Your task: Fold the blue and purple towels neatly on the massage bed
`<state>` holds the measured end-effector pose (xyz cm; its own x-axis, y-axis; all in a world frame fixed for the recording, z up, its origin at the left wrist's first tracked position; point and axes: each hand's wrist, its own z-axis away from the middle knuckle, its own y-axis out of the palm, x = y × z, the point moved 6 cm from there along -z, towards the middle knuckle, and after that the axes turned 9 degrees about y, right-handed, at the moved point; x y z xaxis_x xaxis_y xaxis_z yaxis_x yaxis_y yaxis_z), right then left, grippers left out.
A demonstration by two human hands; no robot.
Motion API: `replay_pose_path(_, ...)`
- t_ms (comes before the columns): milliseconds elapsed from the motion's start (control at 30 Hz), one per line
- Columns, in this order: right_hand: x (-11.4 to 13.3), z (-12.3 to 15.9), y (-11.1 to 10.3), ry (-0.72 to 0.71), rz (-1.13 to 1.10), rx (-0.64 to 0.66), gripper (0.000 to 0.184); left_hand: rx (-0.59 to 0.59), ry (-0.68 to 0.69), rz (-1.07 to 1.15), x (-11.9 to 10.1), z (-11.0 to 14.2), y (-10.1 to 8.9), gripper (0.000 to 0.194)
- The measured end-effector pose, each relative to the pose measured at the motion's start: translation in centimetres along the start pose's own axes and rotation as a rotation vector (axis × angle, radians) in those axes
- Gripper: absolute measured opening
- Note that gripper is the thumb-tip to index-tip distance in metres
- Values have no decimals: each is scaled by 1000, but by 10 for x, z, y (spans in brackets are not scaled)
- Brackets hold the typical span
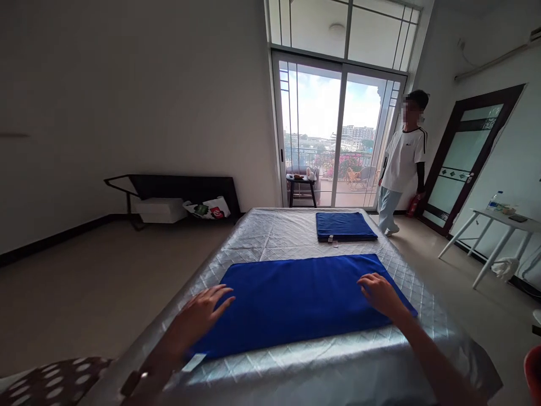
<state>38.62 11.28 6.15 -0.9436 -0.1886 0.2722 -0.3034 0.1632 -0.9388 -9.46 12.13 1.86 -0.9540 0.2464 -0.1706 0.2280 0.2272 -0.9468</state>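
A blue cloth point(296, 301) lies flat and spread lengthwise across the mattress point(270, 237), with a white tag at its near left corner. Over its left end is my left hand point(203, 310), fingers spread, holding nothing. My right hand point(378, 290) hovers at or just above the right part of the cloth, its fingers slightly bent and apart; whether it touches the fabric I cannot tell. Farther back on the mattress sits a folded blue cloth point(344, 224) with a small white tag on its front edge.
A person point(403, 152) stands beyond the mattress's far right corner, near the sliding glass door point(310, 129). A black bench point(186, 186) with a white box point(158, 210) stands along the left wall. At right is a small white table point(507, 220) with a bottle. Polka-dot fabric point(54, 380) lies at lower left.
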Motion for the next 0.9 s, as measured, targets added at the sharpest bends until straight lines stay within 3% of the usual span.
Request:
replay_pose_path(133, 87, -59, 53, -121, -64, 98, 38, 98, 29, -19, -11, -70, 24, 60)
replay_pose_path(233, 137, -90, 97, -162, -73, 178, 48, 134, -27, -54, 1, -91, 45, 66)
replay_pose_path(333, 163, -107, 134, -141, -79, 258, 54, 173, -99, -72, 22, -90, 65, 66)
replay_pose_path(433, 165, -113, 152, -113, -83, 286, 56, 184, -138, -75, 37, -85, 77, 65)
replay_pose_path(533, 145, -115, 151, -79, -68, 289, 57, 155, -146, -74, 41, -85, 81, 65)
replay_pose_path(600, 117, -117, 142, -24, -37, 284, 57, 147, -160, -78, 41, -86, 82, 66)
replay_pose_path(900, -97, -107, 75, 467, 204, 169, 62, 175, -187, -75, 41, -87, 80, 65)
